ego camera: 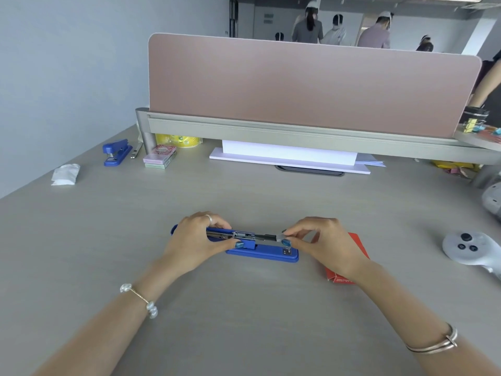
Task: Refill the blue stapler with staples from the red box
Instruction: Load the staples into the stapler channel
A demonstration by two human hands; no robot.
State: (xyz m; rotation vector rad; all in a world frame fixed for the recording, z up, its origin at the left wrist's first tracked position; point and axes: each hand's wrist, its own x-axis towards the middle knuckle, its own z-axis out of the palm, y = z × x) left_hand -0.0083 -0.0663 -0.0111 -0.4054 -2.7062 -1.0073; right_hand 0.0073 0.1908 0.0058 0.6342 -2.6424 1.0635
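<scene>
The blue stapler [267, 252] lies flat on the grey desk in front of me, opened out, with its metal staple channel [260, 236] exposed along the top. My left hand [199, 240] holds the stapler's left end, thumb pressed on the blue body near the hinge. My right hand [322, 241] pinches the right tip of the metal channel between thumb and fingers. Whether a strip of staples lies in the channel is too small to tell. The red box [343, 278] rests on the desk just right of the stapler, mostly hidden under my right wrist.
A second blue stapler [116, 152] and small stacked boxes [159, 156] sit at the far left by a pink divider [311, 85]. White paper stack [290, 156] under the divider, crumpled tissue [66, 173] left, a grey controller [470, 248] right. People stand beyond the divider.
</scene>
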